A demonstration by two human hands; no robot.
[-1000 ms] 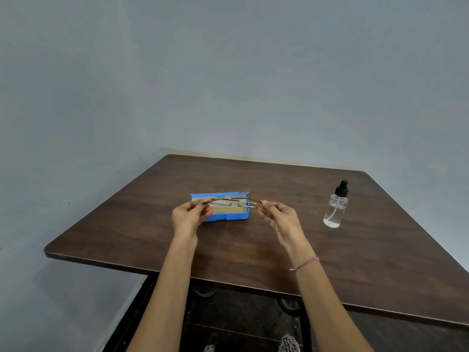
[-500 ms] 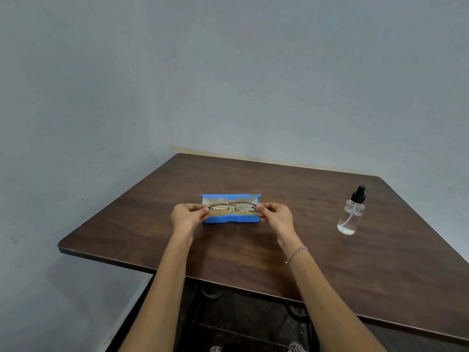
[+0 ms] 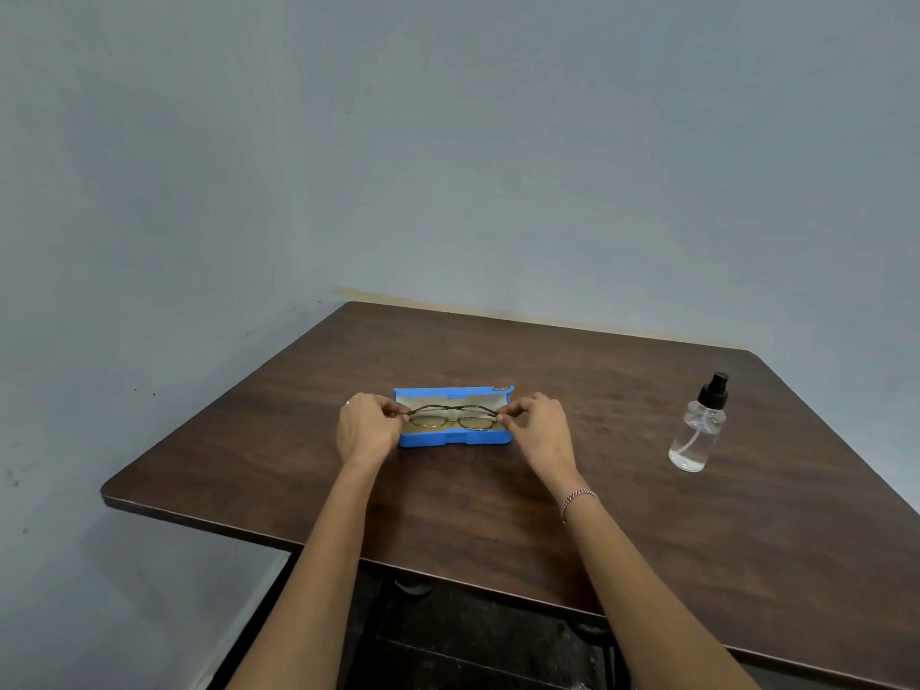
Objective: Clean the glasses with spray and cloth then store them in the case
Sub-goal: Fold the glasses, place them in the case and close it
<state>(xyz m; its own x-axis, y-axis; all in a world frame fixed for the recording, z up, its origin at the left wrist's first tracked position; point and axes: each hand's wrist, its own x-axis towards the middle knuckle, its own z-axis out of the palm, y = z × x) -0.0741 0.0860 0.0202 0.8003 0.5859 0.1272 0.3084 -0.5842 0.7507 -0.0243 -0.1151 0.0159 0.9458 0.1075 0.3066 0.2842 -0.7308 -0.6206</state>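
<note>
The person leans over the dark wooden counter with both forearms stretched forward. The left hand has its fingers curled in, and its thumb and fingertips pinch the left end of the glasses. The right hand mirrors it, with the fingers bent and the tips clamped on the right end of the frame. The glasses hang straight between the two hands. They are thin, gold-rimmed and folded, so the dark temples cross above the two lenses.

The blue case lies open directly under the glasses, spanning the gap from one hand to the other. Its pale lining faces up and its lid stands up on the far side of the fingertips. Both hands sit right against its short ends. The glasses are within the case's opening, low against the lining. From here I cannot tell whether they rest on it or are held just clear.

A clear spray bottle with a black pump top stands upright well off to the outer side of the right hand, apart from everything else. A thin beaded bracelet circles the right wrist, just behind that hand. A ring shows on the far edge of the left hand. A plain grey-blue wall rises beyond both hands.
</note>
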